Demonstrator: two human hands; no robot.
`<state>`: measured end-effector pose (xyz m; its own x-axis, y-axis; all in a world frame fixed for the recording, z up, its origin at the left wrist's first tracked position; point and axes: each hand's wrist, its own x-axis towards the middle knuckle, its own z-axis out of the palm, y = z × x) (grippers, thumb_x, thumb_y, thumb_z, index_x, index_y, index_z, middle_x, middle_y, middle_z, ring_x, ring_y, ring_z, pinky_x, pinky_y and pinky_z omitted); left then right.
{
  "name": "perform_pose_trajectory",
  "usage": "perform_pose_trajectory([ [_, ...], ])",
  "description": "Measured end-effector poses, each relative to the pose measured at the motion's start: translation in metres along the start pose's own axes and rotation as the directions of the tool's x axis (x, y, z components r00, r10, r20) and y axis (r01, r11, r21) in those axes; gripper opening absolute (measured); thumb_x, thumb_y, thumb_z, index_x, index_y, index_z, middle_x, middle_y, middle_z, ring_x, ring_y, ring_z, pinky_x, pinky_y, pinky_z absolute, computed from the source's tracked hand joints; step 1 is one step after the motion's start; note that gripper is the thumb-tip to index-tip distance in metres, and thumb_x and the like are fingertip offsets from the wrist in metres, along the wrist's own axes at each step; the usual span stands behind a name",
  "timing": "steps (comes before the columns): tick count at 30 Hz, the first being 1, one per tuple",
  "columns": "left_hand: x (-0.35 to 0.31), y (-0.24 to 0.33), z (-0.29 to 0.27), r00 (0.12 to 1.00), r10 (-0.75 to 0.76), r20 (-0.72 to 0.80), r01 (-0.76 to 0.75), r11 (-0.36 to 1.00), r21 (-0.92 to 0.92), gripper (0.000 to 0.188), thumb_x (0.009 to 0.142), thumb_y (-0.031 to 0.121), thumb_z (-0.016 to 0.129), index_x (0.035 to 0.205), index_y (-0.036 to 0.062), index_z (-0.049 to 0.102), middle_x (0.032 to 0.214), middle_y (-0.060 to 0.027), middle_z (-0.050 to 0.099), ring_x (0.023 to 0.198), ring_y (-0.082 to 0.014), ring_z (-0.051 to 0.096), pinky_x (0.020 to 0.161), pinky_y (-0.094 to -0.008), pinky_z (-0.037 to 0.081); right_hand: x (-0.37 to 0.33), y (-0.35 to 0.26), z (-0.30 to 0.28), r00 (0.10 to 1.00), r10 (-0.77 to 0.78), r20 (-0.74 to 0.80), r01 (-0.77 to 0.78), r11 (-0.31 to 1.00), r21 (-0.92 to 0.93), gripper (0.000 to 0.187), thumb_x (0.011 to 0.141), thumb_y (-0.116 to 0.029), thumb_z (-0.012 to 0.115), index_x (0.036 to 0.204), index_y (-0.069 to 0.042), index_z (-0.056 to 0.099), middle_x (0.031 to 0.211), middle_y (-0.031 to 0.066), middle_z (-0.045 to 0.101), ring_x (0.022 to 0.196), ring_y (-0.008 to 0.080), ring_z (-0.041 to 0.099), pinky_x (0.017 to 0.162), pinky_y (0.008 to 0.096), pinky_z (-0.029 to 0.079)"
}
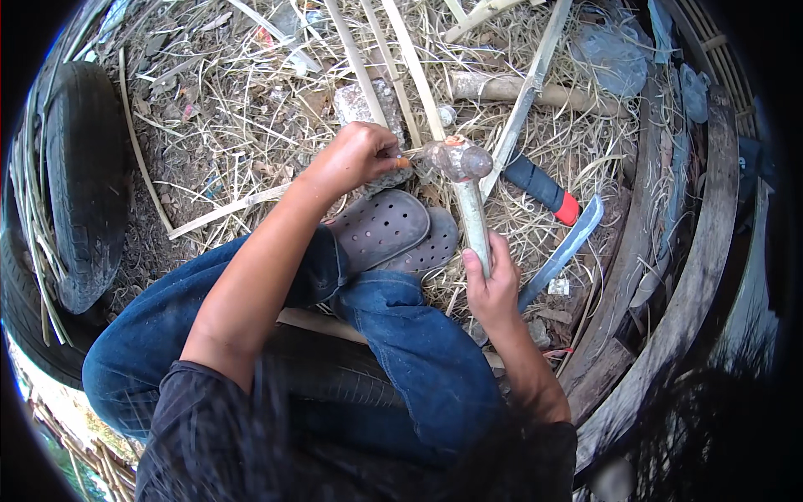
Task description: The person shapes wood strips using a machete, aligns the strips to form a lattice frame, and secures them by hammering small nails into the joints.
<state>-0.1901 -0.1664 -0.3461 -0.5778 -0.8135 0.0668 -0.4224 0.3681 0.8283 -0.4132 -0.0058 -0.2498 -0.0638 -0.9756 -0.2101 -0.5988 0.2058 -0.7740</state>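
Note:
My right hand (493, 284) is wrapped round the pale handle of a hammer (473, 222), whose rounded, dirt-caked head is raised beside my left hand. With fingers pinched together, my left hand (368, 155) is closed over a rough stone block (385, 99). A small orange-brown bit shows at its fingertips, too small to name. Long pale bamboo strips (411, 63) run from the far edge down to the block and the hammer head. My feet, in brown clogs (381, 230), rest just below the left hand.
A long blade (562, 255) lies right of my right hand, near a dark blue object with a red end (544, 188). Old tyres (88, 184) stand at left. Weathered timbers (694, 276) curve along the right. Shavings and a bamboo pole (544, 94) litter the ground.

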Motion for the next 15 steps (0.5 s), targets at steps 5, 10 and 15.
perform_pose_trajectory([
  [5,0.003,-0.003,-0.011,0.991,-0.067,0.113,0.063,0.997,0.043,0.028,0.072,0.016,0.081,0.07,-0.0024,0.06,0.064,-0.0126,0.058,0.062,-0.0289,0.059,0.059,-0.0385,0.047,0.007,0.01,-0.001,0.998,-0.068,-0.002,0.068,0.996,0.051,0.035,0.093,-0.018,0.062,0.118,0.004,0.05,0.076,0.0211,0.064,0.067,0.0365,0.068,0.057,0.0402,0.051],
  [10,0.002,0.001,-0.007,0.999,0.018,0.035,-0.023,0.99,0.14,0.023,0.07,0.01,0.081,0.072,-0.0029,0.063,0.069,-0.0107,0.062,0.065,-0.0282,0.061,0.062,-0.0375,0.049,0.006,0.029,-0.004,0.995,-0.093,-0.039,0.097,0.99,0.099,0.036,0.092,-0.017,0.063,0.119,0.004,0.051,0.077,0.0205,0.064,0.068,0.035,0.069,0.058,0.039,0.052],
  [15,0.005,0.017,-0.009,0.989,-0.139,0.059,0.127,0.977,0.171,0.022,0.071,0.015,0.08,0.07,0.0,0.064,0.066,-0.013,0.061,0.062,-0.0293,0.062,0.059,-0.0385,0.049,0.002,0.046,-0.008,0.999,-0.017,-0.033,0.02,0.996,0.085,0.038,0.093,-0.018,0.063,0.121,0.004,0.051,0.078,0.0179,0.065,0.068,0.0296,0.069,0.059,0.0372,0.052],
])
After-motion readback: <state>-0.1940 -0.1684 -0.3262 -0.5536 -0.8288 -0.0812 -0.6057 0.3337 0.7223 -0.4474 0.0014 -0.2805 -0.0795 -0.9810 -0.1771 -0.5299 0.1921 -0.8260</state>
